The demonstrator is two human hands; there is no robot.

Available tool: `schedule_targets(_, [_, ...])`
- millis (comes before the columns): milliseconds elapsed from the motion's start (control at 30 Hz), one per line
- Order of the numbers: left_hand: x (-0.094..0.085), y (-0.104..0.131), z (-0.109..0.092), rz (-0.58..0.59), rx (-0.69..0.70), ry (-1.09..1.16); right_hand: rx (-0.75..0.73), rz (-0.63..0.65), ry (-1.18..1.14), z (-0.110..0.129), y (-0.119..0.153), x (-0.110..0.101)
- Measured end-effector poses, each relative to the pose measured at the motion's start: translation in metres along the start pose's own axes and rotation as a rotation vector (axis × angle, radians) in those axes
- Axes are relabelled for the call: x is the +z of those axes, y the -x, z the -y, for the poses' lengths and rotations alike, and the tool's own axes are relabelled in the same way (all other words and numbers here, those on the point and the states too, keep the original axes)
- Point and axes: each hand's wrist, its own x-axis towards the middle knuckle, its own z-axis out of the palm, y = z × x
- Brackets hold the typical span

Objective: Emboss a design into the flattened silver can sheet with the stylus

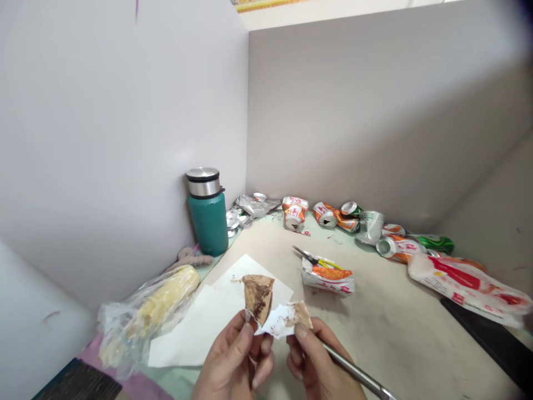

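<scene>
Fingers of the left hand (229, 361) pinch a brown piece (259, 294); the right hand (327, 364) clamps a torn scrap (285, 322) and metal rod (360, 374).

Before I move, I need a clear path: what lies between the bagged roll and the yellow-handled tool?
The head view shows white paper, the left hand's brown-smeared piece in front, then bare tabletop.

Teal bottle (209, 225) near pale partition (125, 111)

Dark-streaked brown piece (259, 297), upright, and torn white scrap (283, 320) meet above the worktop's (400, 328) near side; metal rod (353, 369) slants.
</scene>
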Motion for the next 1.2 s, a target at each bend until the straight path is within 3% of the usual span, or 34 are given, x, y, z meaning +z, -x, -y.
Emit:
schedule_targets(233, [-0.004, 0.001, -0.009, 0.112, -0.023, 0.021, -0.09, -0.03, 0.184, 0.014, -0.005, -0.009])
schedule_targets(433, [-0.007, 0.001, -0.011, 0.074, -0.12, -0.039, -0.179, -0.166, 0.453, 0.035, 0.002, -0.003])
schedule_targets(633, [-0.002, 0.001, -0.008, 0.071, -0.011, -0.199, -0.324, -0.13, 0.456, 0.035, 0.006, -0.003])
schedule_targets(767, [-0.003, 0.0, -0.004, -0.005, -0.028, -0.195, -0.444, -0.023, 0.435, 0.038, 0.008, 0.001])
schedule_targets(833, [-0.006, 0.0, -0.003, 0.023, -0.037, -0.177, -0.471, 0.003, 0.409, 0.041, 0.008, 0.003])
schedule_targets(967, [-0.008, -0.001, -0.003, 0.111, 0.007, -0.215, -0.468, -0.017, 0.39, 0.042, 0.008, 0.003])
schedule_targets(1067, [-0.005, -0.001, -0.004, 0.074, 0.043, -0.318, -0.478, -0.032, 0.398, 0.04, 0.01, 0.002])
schedule_targets(1200, [-0.003, 0.0, -0.006, 0.052, 0.137, -0.359, -0.411, -0.144, 0.391, 0.035, 0.009, -0.003])
